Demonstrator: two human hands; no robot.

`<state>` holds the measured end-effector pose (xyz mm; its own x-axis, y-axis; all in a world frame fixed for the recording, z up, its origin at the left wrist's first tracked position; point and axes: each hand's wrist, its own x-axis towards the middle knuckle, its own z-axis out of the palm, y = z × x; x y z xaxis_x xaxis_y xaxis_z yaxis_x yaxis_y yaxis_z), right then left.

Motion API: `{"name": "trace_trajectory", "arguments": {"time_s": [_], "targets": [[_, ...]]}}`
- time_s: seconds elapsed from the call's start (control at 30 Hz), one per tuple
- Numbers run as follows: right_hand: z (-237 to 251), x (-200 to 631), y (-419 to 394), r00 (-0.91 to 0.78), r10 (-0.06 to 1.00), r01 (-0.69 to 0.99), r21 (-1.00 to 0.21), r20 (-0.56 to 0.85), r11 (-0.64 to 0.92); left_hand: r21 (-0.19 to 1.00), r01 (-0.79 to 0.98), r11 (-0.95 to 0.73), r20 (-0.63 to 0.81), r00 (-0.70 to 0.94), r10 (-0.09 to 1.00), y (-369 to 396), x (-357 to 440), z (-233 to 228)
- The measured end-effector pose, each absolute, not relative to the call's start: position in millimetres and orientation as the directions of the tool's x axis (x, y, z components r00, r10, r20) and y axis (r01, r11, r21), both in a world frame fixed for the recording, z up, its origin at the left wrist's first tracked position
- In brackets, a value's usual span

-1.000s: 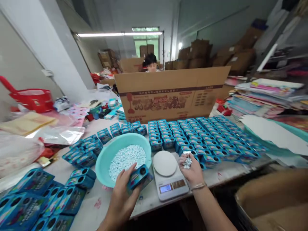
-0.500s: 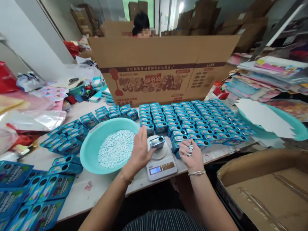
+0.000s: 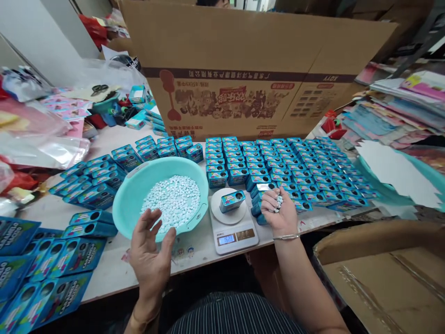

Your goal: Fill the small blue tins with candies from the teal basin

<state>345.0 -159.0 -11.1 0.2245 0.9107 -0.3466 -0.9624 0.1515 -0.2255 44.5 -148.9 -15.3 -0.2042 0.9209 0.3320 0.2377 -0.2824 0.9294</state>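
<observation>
Fingers apart and with nothing in it, my left hand hovers at the near edge of a turquoise basin. Many pale blue candies lie in the basin. My right hand is curled palm up around a small handful of pale candies, beside the rows of tins. A single blue tin lies on the round plate of a white digital scale, between my two hands and touched by neither. Lit digits show on the scale's display.
Rows of blue tins fill the table's back right, with more blue tins at the left. Behind stands a large cardboard carton. An open cardboard box is at the lower right. Plastic bags lie far left.
My left hand has moved left, from beside the scale to the basin's near edge. The display reading has changed. My right hand still holds its candies. The view has tilted down.
</observation>
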Motion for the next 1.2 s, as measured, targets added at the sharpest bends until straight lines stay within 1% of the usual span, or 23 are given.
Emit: {"name": "trace_trajectory", "arguments": {"time_s": [0.1,0.2,0.33,0.43,0.5,0.57,0.63,0.7,0.73,0.8,0.9,0.97,1.03,1.07,1.13,1.2], "targets": [[-3.6,338.9,-151.1,0.258,0.896,-0.945,-0.289,-0.363,0.155,0.923,0.257,-0.288,0.319,-0.09,0.943,-145.7,55.5,-18.3],[2.7,334.0,-142.9,0.289,0.881,-0.929,-0.331,-0.374,0.164,0.898,0.287,-0.334,0.332,0.057,0.942,-138.5,69.9,-20.0],[11.6,329.1,-131.4,0.316,0.874,-0.917,-0.354,-0.368,0.183,0.834,0.343,-0.432,0.374,0.225,0.9,-124.6,90.9,-19.9],[15.7,326.9,-123.6,0.311,0.88,-0.913,-0.37,-0.36,0.172,0.757,0.398,-0.518,0.415,0.32,0.852,-114.0,105.1,-20.6],[15.3,326.6,-119.8,0.304,0.887,-0.912,-0.377,-0.347,0.164,0.701,0.441,-0.56,0.418,0.382,0.824,-107.8,114.2,-23.3],[12.4,326.8,-117.7,0.296,0.892,-0.916,-0.367,-0.342,0.164,0.635,0.507,-0.584,0.381,0.452,0.807,-102.6,123.6,-28.5],[7.8,326.9,-117.4,0.295,0.887,-0.924,-0.343,-0.355,0.17,0.552,0.586,-0.594,0.314,0.514,0.798,-98.4,133.1,-35.4],[2.7,326.4,-118.9,0.312,0.867,-0.926,-0.328,-0.388,0.186,0.477,0.643,-0.599,0.242,0.559,0.793,-95.4,141.2,-42.4],[0.3,325.7,-120.3,0.334,0.848,-0.922,-0.328,-0.412,0.204,0.457,0.653,-0.604,0.219,0.575,0.788,-94.4,144.2,-45.2],[-4.2,323.6,-124.8,0.394,0.791,-0.907,-0.338,-0.468,0.251,0.471,0.638,-0.609,0.216,0.586,0.781,-93.5,147.7,-48.1],[-10.9,318.4,-135.0,0.46,0.717,-0.882,-0.361,-0.523,0.302,0.577,0.555,-0.599,0.293,0.544,0.786,-95.4,146.9,-42.8],[-15.4,313.5,-142.1,0.462,0.703,-0.883,-0.357,-0.541,0.305,0.656,0.459,-0.599,0.345,0.524,0.779,-97.9,144.1,-32.1],[-19.4,307.9,-147.2,0.442,0.681,-0.896,-0.325,-0.584,0.303,0.699,0.368,-0.613,0.397,0.514,0.76,-100.3,141.3,-17.2],[-20.7,304.9,-148.5,0.423,0.665,-0.906,-0.299,-0.615,0.3,0.702,0.336,-0.629,0.427,0.508,0.748,-101.2,140.1,-8.7],[-21.4,298.8,-147.5,0.377,0.645,-0.926,-0.247,-0.665,0.287,0.67,0.311,-0.674,0.484,0.506,0.714,-102.2,137.6,8.8],[-18.3,291.9,-141.3,0.338,0.665,-0.94,-0.208,-0.666,0.27,0.61,0.321,-0.725,0.525,0.522,0.673,-101.9,133.2,26.2]]}}
